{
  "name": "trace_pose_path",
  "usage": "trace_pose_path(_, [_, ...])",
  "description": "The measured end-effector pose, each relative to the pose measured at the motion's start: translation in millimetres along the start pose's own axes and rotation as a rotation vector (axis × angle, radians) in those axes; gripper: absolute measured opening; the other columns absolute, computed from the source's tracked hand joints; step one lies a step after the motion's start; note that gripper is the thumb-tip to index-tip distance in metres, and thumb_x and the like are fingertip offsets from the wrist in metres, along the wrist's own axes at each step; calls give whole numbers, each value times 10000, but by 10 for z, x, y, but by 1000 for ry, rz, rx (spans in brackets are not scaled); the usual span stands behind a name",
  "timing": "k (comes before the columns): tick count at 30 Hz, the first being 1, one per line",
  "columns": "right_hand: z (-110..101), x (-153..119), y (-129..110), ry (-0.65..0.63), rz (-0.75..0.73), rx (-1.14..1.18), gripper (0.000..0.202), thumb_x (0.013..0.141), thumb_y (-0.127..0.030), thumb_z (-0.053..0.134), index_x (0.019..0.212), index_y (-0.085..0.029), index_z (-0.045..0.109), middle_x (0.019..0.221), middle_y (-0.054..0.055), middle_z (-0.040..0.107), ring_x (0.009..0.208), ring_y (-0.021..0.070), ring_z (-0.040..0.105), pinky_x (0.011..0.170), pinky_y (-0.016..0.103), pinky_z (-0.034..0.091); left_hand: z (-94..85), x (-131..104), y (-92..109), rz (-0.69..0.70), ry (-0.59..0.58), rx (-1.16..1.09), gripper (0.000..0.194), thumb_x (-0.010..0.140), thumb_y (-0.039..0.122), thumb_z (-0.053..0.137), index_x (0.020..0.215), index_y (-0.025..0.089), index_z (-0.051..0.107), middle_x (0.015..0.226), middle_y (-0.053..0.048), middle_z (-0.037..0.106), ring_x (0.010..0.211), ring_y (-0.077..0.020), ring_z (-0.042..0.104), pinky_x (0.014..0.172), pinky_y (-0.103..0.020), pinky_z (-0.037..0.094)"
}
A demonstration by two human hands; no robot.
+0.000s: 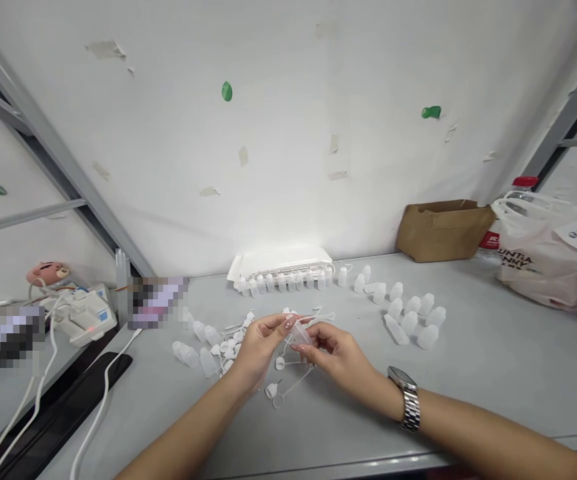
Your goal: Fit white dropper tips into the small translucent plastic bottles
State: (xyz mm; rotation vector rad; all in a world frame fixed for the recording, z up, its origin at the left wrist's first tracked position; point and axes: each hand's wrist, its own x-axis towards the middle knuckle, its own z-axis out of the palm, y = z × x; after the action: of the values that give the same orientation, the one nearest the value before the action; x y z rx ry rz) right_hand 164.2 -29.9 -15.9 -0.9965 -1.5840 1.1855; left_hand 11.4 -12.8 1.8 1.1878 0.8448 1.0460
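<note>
Above the middle of the grey table, a small translucent bottle [301, 334] is held between my two hands. My left hand [262, 343] pinches its upper end with thumb and finger. The fingers of my right hand [335, 352] close round its lower right side. White caps with straps [228, 350] lie in a pile left of my left hand. Below the hands a loose cap [271, 390] and a ring strap [278, 401] rest on the table. Several empty bottles [411, 323] lie or stand at the right, others [208, 362] at the left.
A row of capped bottles [281, 283] stands by a white tray [288, 257] at the wall. Behind right are a cardboard box [443, 231] and a plastic bag [543, 260]. Cables [107, 387], a power strip [85, 320] and a blurred-out device [157, 303] lie left.
</note>
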Motion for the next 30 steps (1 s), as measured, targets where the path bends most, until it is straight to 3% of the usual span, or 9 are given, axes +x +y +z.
trace_pose_path(5, [-58, 84, -65, -145, 89, 181, 279, 717, -439, 633, 718, -169, 561, 634, -11, 566, 570, 116, 521, 567, 257, 419, -102, 42, 80, -18, -27, 104, 350, 734, 405, 607, 962, 150, 679, 986, -105, 692, 948, -243, 604, 837, -331, 436])
trace_pose_path(7, [-100, 118, -94, -108, 85, 186, 290, 722, -447, 625, 771, -164, 583, 637, -11, 569, 576, 118, 528, 579, 260, 421, -173, 65, 151, -5, 11, 228, 374, 727, 406, 611, 1016, 172, 651, 1026, -97, 677, 975, -241, 590, 836, -323, 429])
trace_pose_path(10, [-161, 153, -107, 28, 107, 161, 297, 724, -450, 619, 790, -162, 601, 652, -9, 579, 588, 119, 529, 618, 270, 426, -319, 96, 238, 30, 198, 580, 463, 706, 423, 611, 1121, 222, 572, 994, -73, 669, 924, -229, 589, 774, -317, 429])
trace_pose_path(11, [-176, 161, -101, 69, 119, 156, 295, 725, -450, 616, 776, -160, 603, 653, -8, 580, 587, 117, 525, 628, 272, 425, -374, 105, 253, 23, 251, 707, 448, 696, 430, 610, 1090, 218, 583, 954, -71, 665, 876, -227, 591, 737, -315, 429])
trace_pose_path(15, [-195, 177, -51, 130, 164, 171, 299, 732, -451, 606, 747, -152, 601, 652, -4, 574, 591, 114, 518, 645, 275, 415, -560, 127, 263, 10, 285, 1018, 320, 688, 448, 577, 893, 206, 616, 882, -54, 625, 782, -209, 575, 652, -291, 414])
trace_pose_path(21, [-158, 163, -20, 110, 202, 179, 307, 711, -462, 617, 716, -157, 591, 641, -11, 559, 575, 111, 507, 632, 270, 401, -578, 114, 185, -118, 209, 1261, 223, 682, 355, 567, 858, 225, 612, 832, -40, 625, 761, -219, 571, 600, -275, 364])
trace_pose_path(25, [-147, 155, -22, 99, 208, 166, 307, 712, -464, 615, 698, -159, 580, 637, -15, 551, 571, 108, 503, 628, 268, 399, -557, 133, 75, -93, 135, 1294, 227, 692, 231, 526, 886, 242, 643, 874, -52, 629, 836, -235, 565, 667, -294, 368])
trace_pose_path(30, [-141, 147, -15, 77, 213, 168, 316, 707, -473, 619, 707, -159, 591, 648, -11, 562, 567, 111, 514, 619, 272, 411, -597, 180, -7, -30, 81, 1240, 163, 704, 265, 526, 805, 238, 651, 829, -53, 610, 840, -241, 554, 680, -308, 381])
